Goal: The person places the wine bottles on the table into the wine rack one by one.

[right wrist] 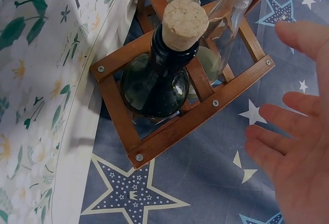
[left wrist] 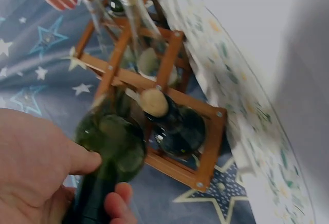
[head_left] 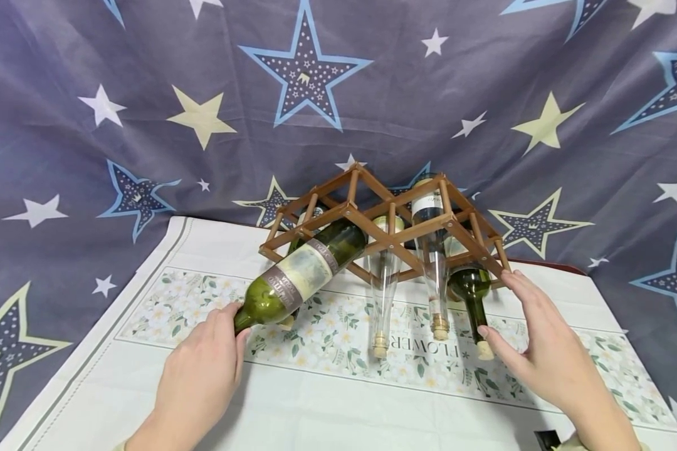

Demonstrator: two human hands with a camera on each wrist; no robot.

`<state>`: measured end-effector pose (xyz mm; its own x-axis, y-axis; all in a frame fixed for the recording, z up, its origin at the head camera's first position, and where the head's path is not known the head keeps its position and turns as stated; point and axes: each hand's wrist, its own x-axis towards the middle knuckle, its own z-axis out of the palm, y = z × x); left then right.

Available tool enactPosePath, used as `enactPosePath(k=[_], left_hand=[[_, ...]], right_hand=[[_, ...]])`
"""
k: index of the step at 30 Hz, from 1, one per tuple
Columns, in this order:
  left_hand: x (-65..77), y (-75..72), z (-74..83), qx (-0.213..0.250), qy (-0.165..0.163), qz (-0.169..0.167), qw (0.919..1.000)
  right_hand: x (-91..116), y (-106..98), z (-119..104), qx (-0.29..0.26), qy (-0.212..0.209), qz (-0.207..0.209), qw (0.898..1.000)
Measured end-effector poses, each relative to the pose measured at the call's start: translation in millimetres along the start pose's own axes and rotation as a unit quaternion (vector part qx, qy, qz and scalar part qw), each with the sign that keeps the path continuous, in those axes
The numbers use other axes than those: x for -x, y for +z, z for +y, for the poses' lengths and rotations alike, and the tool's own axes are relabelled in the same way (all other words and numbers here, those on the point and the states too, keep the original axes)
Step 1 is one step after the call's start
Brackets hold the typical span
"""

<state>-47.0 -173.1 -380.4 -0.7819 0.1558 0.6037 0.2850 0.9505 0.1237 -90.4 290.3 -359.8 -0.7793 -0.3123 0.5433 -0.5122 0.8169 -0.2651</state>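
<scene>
My left hand (head_left: 200,369) grips the neck of a green wine bottle (head_left: 301,272) with a printed label. The bottle slants up to the right, its base end at the left peak of the wooden wine rack (head_left: 392,245). In the left wrist view, the thumb and fingers wrap the neck of the green bottle (left wrist: 110,142). At the rack's right end, my right hand (head_left: 553,351) is spread, fingertips right at the lower corner and thumb beside a corked green bottle (head_left: 471,285). The right wrist view has the right hand (right wrist: 300,131) with fingers extended and nothing held.
Two clear corked bottles (head_left: 382,282) lie in the rack's middle, necks forward. A dark corked bottle (left wrist: 180,129) occupies the left end slot, partly hidden in the head view. A floral-banded white tablecloth (head_left: 316,401) lies beneath; a star-patterned curtain (head_left: 372,94) hangs behind.
</scene>
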Motion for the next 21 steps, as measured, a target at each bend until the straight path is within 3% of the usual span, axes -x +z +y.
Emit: enactPosePath(k=[15,21], left_hand=[[6.3,-2.8,21.5,0.046,-0.024,-0.050,0.9974],[5.2,-8.2,30.5,0.085,-0.062,-0.104,0.9889]], right_hand=[[-1,-2,0,0.006,0.017,-0.023,1.000],[-1,-2,2,0.008,0.007,-0.029,1.000]])
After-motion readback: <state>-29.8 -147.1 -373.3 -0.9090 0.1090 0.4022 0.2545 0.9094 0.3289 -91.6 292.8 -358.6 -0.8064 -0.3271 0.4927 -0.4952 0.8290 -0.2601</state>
